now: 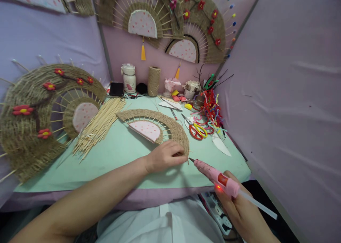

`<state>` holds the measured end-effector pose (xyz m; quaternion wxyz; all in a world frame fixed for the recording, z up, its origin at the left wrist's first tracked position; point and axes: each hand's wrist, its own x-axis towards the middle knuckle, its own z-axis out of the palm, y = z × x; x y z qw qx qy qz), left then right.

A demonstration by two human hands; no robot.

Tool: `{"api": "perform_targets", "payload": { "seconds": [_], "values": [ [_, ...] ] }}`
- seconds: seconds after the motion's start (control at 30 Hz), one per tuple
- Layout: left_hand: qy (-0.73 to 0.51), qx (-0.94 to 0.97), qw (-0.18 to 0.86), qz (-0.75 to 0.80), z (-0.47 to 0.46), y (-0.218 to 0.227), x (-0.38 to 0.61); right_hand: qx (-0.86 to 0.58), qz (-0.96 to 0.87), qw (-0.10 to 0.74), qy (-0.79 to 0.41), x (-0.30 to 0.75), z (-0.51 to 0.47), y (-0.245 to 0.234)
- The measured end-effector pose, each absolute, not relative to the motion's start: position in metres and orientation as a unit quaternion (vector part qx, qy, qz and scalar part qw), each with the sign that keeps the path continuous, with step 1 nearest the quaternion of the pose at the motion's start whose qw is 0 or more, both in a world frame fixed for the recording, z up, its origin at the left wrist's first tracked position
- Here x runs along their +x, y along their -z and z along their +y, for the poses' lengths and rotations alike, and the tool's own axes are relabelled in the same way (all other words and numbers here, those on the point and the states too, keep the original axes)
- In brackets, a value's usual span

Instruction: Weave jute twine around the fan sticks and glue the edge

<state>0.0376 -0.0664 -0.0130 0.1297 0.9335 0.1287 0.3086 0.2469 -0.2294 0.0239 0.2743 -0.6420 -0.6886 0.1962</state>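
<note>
A half-round fan of woven twine over thin sticks, with a pink dotted centre, lies on the green-covered table. My left hand grips its near right end, fingers closed on the edge. In my right hand is a pink hot glue gun, a red light glowing on it and a clear glue stick coming out of its back. The gun's nozzle points left, right beside the fan's corner and my left fingertips. Whether the nozzle touches the twine, I cannot tell.
Bundled thin sticks lie left of the fan, near a larger finished fan. Scissors, paper pieces and tangled pipe cleaners are on the right. A twine spool and a white bottle stand behind.
</note>
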Motion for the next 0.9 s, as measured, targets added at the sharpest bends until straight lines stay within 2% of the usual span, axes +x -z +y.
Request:
{"api": "perform_targets", "payload": {
  "seconds": [0.23, 0.9],
  "values": [
    [-0.306, 0.926, 0.165, 0.148, -0.0676, 0.013, 0.0386, -0.642, -0.686, 0.284, -0.189, 0.2451, -0.2289, -0.0254],
    [-0.306, 0.932, 0.146, 0.132, -0.0664, 0.0122, 0.0381, -0.617, -0.714, 0.303, -0.133, 0.2428, -0.2267, -0.0277]
  ]
}}
